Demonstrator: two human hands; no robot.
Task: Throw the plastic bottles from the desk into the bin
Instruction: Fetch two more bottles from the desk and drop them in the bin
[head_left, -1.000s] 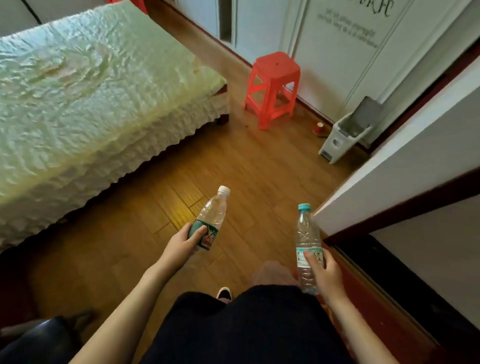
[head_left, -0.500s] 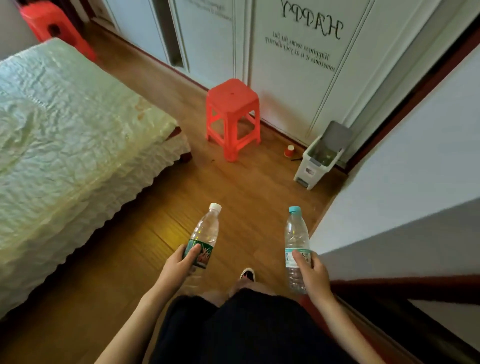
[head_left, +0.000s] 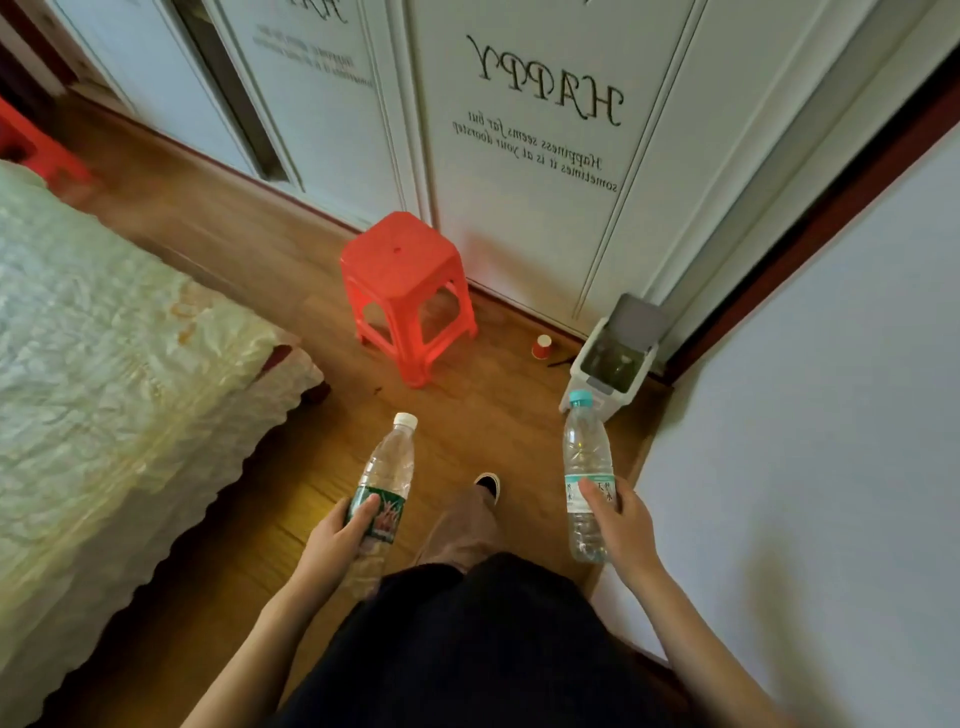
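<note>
Left hand (head_left: 340, 540) grips green-label bottle (head_left: 382, 491) at its label; right hand (head_left: 621, 525) grips blue-cap bottle (head_left: 587, 467) likewise; both look empty, light, crushable; open bin (head_left: 605, 364) ahead by the wall

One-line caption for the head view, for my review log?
Each hand holds a plastic bottle, left hand the green-labelled bottle, right hand the teal-capped bottle, facing the open bin.
</note>
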